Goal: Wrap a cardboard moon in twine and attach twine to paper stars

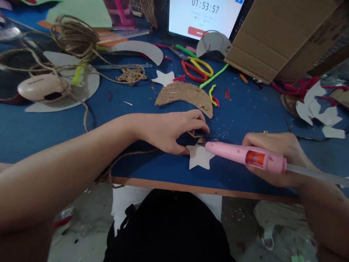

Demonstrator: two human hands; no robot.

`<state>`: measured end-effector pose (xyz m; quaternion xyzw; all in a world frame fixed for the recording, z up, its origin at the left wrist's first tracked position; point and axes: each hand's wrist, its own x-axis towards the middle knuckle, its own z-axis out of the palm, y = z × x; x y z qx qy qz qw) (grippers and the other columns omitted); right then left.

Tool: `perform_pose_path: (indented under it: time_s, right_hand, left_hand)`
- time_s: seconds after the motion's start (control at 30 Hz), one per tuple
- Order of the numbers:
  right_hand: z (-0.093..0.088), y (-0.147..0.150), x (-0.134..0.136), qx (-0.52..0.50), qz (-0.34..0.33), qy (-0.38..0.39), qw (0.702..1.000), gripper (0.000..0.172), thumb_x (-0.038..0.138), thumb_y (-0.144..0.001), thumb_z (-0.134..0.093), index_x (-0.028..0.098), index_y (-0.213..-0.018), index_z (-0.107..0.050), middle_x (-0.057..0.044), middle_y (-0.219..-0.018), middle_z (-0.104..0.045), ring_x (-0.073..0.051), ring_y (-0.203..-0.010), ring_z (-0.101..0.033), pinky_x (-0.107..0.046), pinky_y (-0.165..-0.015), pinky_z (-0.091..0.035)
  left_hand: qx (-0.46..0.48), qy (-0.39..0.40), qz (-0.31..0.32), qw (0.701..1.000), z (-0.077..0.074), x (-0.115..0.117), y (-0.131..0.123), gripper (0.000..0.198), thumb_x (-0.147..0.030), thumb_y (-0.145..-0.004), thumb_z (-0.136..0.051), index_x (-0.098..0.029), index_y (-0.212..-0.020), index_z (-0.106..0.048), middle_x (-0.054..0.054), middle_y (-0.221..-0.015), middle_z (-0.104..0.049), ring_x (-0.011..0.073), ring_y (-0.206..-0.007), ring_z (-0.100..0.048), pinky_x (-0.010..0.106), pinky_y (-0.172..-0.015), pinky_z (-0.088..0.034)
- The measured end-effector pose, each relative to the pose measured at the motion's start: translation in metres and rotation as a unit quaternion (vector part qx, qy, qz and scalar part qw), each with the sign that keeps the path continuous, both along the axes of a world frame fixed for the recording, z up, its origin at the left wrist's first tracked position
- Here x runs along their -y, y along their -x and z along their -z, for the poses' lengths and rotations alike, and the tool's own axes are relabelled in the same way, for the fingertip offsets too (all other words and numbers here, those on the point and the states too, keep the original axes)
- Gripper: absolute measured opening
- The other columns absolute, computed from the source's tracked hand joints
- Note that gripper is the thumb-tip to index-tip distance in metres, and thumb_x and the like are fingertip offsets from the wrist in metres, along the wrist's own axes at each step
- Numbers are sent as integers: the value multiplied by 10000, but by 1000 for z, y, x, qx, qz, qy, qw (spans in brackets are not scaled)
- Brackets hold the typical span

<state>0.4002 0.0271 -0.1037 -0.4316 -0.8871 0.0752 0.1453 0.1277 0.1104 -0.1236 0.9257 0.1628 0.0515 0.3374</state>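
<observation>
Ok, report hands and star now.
Left hand pinching jute twine at white star. Right hand gripping pink hot glue gun, nozzle at star. Nothing between them.

1 head-worn camera looks forward and down, close above the left hand [169, 133] and right hand [272, 160].

Your left hand [170, 133] presses jute twine [195, 135] onto a white card star [199, 156] on the blue worktable [152, 127]. Your right hand [272, 145] grips a pink hot glue gun [245, 157], nozzle at the star's upper edge. Beyond: twine-covered crescent [185, 96], tablet timer [205, 16] reading 01:53:57.
</observation>
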Motion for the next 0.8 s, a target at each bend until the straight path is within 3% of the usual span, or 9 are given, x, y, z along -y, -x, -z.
perform_pose_path:
  time_s: [0.2,0.43,0.8]
  right_hand:
    - [-3,-5,-4,18,-57,22,998,151,314,-810,-473,219,-696,-447,45,-524,-440,-100,-423,-363,-267,-469,-254]
    - [-1,0,-1,10,5,-19,1000,273,399,-858,-426,218,-654,-443,36,-497,-421,-109,-430,-343,-274,-479,-255]
    - [-2,-1,-4,14,-56,11,998,172,323,-828,-462,221,-691,-446,38,-520,-438,-105,-421,-358,-268,-458,-250]
  left_hand:
    - [-1,0,7,1000,-1,0,-1,577,-239,-773,-625,-222,-1326,-464,112,-1348,-416,231,-1144,-511,306,-942,-440]
    - [-1,-5,6,1000,-1,1,-1,564,-247,-777,-642,-199,-1315,-478,120,-1345,-422,232,-1149,-512,298,-956,-425]
    - [20,9,0,1000,-1,1,-1,603,-233,-746,-672,-234,-1322,-495,116,-1315,-465,230,-1107,-552,310,-940,-454]
